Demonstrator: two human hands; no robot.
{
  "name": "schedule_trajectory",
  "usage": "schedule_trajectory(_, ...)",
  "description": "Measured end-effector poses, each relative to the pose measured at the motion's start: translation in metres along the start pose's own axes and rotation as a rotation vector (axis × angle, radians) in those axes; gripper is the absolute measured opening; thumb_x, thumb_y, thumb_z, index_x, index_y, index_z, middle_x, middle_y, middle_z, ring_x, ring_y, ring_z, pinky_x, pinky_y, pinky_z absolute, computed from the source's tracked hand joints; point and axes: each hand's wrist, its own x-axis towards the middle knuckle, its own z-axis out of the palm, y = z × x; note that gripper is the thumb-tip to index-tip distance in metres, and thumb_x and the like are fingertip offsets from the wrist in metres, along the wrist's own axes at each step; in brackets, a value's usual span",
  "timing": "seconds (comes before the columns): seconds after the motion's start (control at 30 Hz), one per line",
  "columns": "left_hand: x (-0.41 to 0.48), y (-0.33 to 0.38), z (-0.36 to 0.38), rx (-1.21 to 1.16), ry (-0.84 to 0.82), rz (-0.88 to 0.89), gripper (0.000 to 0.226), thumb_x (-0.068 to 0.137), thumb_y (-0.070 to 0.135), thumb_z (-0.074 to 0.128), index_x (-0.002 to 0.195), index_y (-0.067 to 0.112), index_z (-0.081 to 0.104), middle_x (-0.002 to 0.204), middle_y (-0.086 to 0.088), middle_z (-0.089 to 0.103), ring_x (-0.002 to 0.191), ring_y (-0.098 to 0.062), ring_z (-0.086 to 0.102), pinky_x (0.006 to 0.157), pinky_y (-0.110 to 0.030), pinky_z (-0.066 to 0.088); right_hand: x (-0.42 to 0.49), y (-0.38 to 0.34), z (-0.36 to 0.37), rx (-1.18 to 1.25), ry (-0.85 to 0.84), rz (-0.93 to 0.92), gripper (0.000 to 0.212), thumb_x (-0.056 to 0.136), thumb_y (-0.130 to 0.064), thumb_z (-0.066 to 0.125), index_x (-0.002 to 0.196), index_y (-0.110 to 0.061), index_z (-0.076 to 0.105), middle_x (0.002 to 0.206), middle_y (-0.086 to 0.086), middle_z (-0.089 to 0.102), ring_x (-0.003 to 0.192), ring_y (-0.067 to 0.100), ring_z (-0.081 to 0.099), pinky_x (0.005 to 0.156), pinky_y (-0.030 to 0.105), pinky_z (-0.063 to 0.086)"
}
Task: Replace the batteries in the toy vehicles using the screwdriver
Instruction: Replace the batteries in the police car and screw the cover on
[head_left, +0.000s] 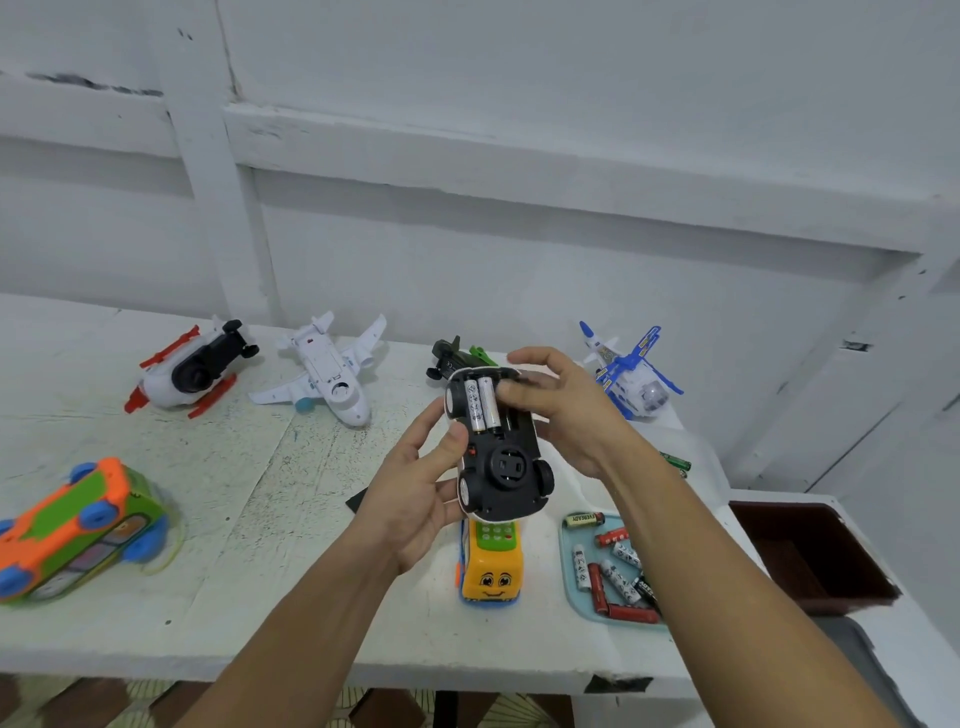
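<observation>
Above the desk (249, 519), the left hand (415, 493) grips the upside-down toy car (501, 467). Two batteries (480, 405) sit in its open belly. The right hand (561, 410) curls its fingers there; I cannot tell if they pinch one. Next, I think, a third battery needs pushing in.

Only two forearms and their grips show of the person. The left grip (415, 493) is bare, its thumb (457, 434) broad at the tip. The right grip (566, 415) is bare as well; its fingertips (511, 388) are blurred, so the nails cannot be made out. The left forearm (291, 644) is slim and uncovered from the wrist to the lower edge of the view. The right forearm (737, 597) is uncovered along all its visible length too. A grey patch (857, 670) beside it may be clothing; that cannot be told.
</observation>
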Motion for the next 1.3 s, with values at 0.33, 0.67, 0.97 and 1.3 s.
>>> schedule_trajectory(0.33, 0.004, -0.003, -0.005, 0.014, 0.027, -0.014, 0.036, 0.095, 0.024, 0.057, 0.129, 0.038, 0.056, 0.111, -0.007, 0.075, 0.099, -0.036, 0.07, 0.079, -0.048, 0.059, -0.038, 0.046, -0.067, -1.079, 0.089, 0.207, 0.004, 0.088, -0.023, 0.065, 0.088, -0.019, 0.064, 0.085, -0.007, 0.064, 0.073, 0.012, 0.063, 0.059, 0.022, 0.046)
schedule_trajectory(0.67, 0.007, -0.007, 0.003, 0.018, -0.002, -0.014, 0.04, 0.095, 0.024, 0.057, 0.134, 0.036, 0.055, 0.106, -0.005, 0.076, 0.091, -0.032, 0.072, 0.074, -0.044, 0.061, -0.056, 0.089, -0.066, -1.28, 0.052, 0.311, 0.007, 0.081, -0.017, 0.065, 0.086, -0.012, 0.063, 0.085, 0.001, 0.067, 0.079, 0.017, 0.064, 0.064, 0.029, 0.048)
schedule_trajectory(0.97, 0.004, -0.004, 0.004, 0.015, 0.009, -0.02, 0.033, 0.095, 0.023, 0.057, 0.124, 0.038, 0.058, 0.106, -0.006, 0.076, 0.089, -0.03, 0.073, 0.074, -0.045, 0.061, -0.05, 0.051, -0.075, -0.621, 0.215, 0.236, 0.006, 0.089, -0.007, 0.065, 0.094, -0.011, 0.062, 0.077, 0.013, 0.07, 0.057, 0.016, 0.066, 0.063, 0.031, 0.058)
schedule_trajectory(1.3, 0.0, -0.004, 0.009, 0.04, 0.024, 0.022, 0.031, 0.093, 0.023, 0.059, 0.119, 0.04, 0.06, 0.101, -0.004, 0.077, 0.082, -0.029, 0.073, 0.073, -0.044, 0.06, -0.048, -0.004, -0.019, 0.147, 0.292, -0.167, 0.016, 0.083, 0.015, 0.06, 0.085, -0.001, 0.064, 0.072, 0.008, 0.066, 0.075, 0.027, 0.072, 0.076, 0.032, 0.06)
